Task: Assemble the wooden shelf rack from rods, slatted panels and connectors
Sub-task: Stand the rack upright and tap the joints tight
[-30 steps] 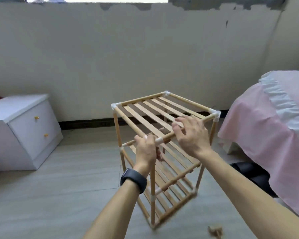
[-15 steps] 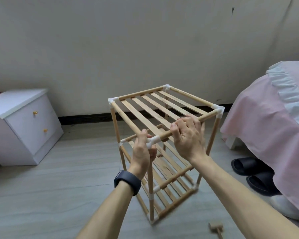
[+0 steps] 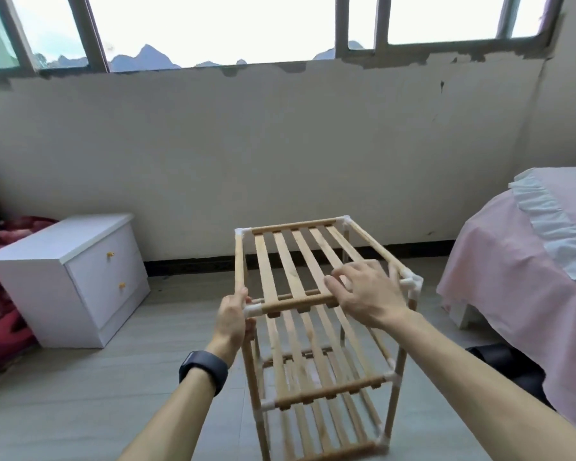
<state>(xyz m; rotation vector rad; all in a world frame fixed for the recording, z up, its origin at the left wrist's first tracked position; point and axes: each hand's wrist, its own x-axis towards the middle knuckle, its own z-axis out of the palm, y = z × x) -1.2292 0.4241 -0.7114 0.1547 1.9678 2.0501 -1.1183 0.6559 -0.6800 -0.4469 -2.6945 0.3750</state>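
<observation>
Rack: rack (image 3: 281,261) stands upright on the floor (image 3: 80,410), between the nightstand (image 3: 70,277) and the bed (image 3: 519,261), near the wall under the window (image 3: 213,24).
Shelves: 3 slatted levels fitted. Top panel (image 3: 316,251), mid panel (image 3: 300,371), bottom panel (image 3: 326,440).
Posts: near-left post (image 3: 251,377) and near-right post (image 3: 394,404) run top to bottom; far posts are only partly seen through the slats.
Joints: white connectors at every corner in view, e.g. near-left connector (image 3: 254,309) and near-right connector (image 3: 413,284). No visible gaps at the top ones.
L hand: left hand (image 3: 231,317), watch (image 3: 203,366) on the wrist, grips the rack's near-left top corner, fingers curled round the post at the connector.
R hand: right hand (image 3: 369,294) is over the front-right of the top panel, fingers spread and loosely bent, holding nothing. Can't tell if it touches the slats.
Done (judged): build looks approx. complete, with frame closed and all 3 panels in.
Left (judged): prob. only a check, i.e. press the corners home, test for wobble, set the rack where it belongs. No loose rods, panels or connectors in view.
Unsure: lower part is blurred, so the seating of the bottom joints can't be confirmed.
</observation>
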